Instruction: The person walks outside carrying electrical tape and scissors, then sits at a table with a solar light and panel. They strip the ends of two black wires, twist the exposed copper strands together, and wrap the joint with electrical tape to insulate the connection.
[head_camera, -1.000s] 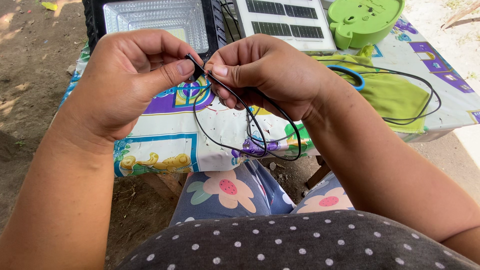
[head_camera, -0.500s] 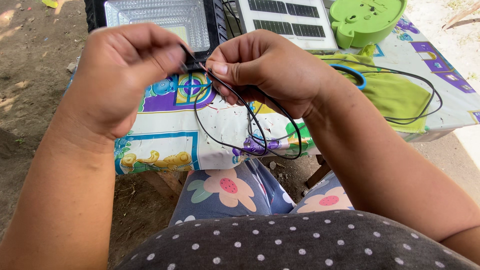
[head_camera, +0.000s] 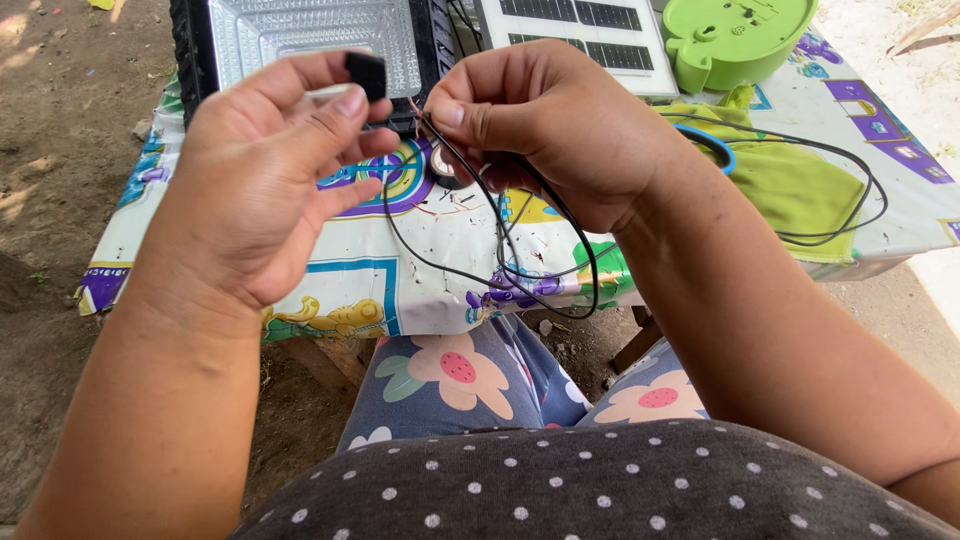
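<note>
My left hand is raised over the table's front edge and pinches a small black rectangular piece between thumb and fingertips. Just to its right, my right hand is closed on a thin black cable near its end. The cable hangs in loose loops below that hand and runs off to the right across the table. A small round dark part lies on the cloth just under my right hand's fingers.
The table has a colourful printed cloth. At its back stand a black-framed floodlight, a solar panel and a green round plastic case. A green cloth lies at right. Bare dirt ground lies at left.
My left hand has let go of the cable, drawn away to the left and opened up, now showing the small black piece at its fingertips. The right hand stays on the cable.
</note>
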